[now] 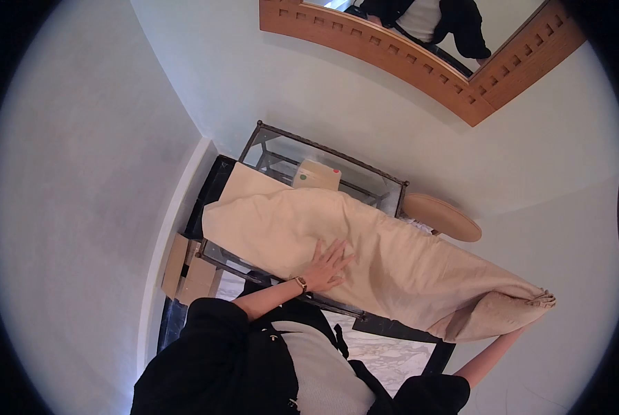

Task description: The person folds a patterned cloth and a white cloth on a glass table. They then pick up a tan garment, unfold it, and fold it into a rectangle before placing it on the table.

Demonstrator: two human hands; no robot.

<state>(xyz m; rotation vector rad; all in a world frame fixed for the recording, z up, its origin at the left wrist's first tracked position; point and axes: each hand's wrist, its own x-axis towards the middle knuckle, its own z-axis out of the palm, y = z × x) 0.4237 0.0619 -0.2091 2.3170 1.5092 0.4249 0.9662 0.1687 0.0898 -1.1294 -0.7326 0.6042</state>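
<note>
A long beige cloth [406, 270], creased along its length, lies across a glass-topped metal table and stretches past its right end. My left hand [328, 266] presses flat on the cloth with its fingers spread, and a watch is on that wrist. At the far right the cloth is gathered into a tight bunch [546, 299]. My right forearm [492, 360] reaches up to that bunch, and the cloth hides most of my right hand, which holds up the gathered end. A flat cream panel [254, 181] shows beyond the cloth's left end.
On the table's [323, 146] glass behind the cloth is a cream box [316, 174] with coloured dots. A round tan seat [444, 216] stands right of the table. Cardboard boxes [188, 270] sit low on the left. A wood-framed mirror [392, 52] hangs on the wall.
</note>
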